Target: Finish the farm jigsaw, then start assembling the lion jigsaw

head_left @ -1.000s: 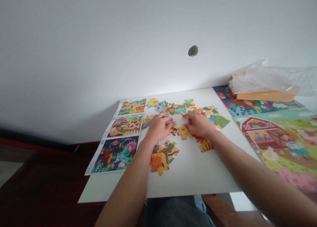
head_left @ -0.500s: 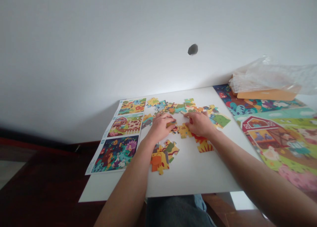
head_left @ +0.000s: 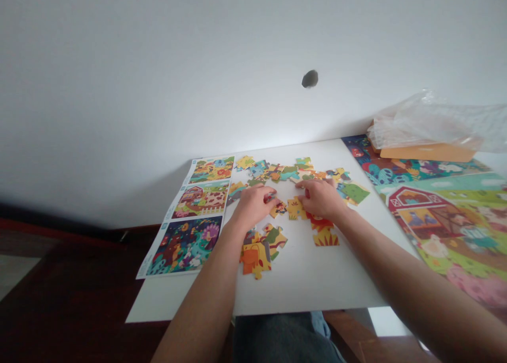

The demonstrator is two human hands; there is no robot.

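Note:
My left hand (head_left: 253,202) is closed, thumb and forefinger pinched around a small puzzle piece (head_left: 271,196) that is mostly hidden. Just below those fingertips lies a loose yellow piece with dark and red markings (head_left: 278,209). My right hand (head_left: 321,197) rests over a joined strip of yellow and red puzzle pieces (head_left: 325,233), its forefinger reaching forward and its thumb bent inward, gripping the strip's hidden part. A yellow piece (head_left: 294,208) sticks out left of the right thumb. Nearer me, a joined orange, yellow and green cluster (head_left: 259,252) lies flat.
More puzzle pieces (head_left: 288,173) lie along the far side of the white table (head_left: 293,284). A picture sheet (head_left: 186,244) overhangs the left edge. On the right are a farm picture (head_left: 455,231), an orange box (head_left: 428,152) and clear plastic wrap (head_left: 423,120). A wall stands behind.
My left fingers have curled inward and drawn slightly back, uncovering more of the yellow piece below them. The strip under my right hand has turned slightly, its near end shifting left and toward me.

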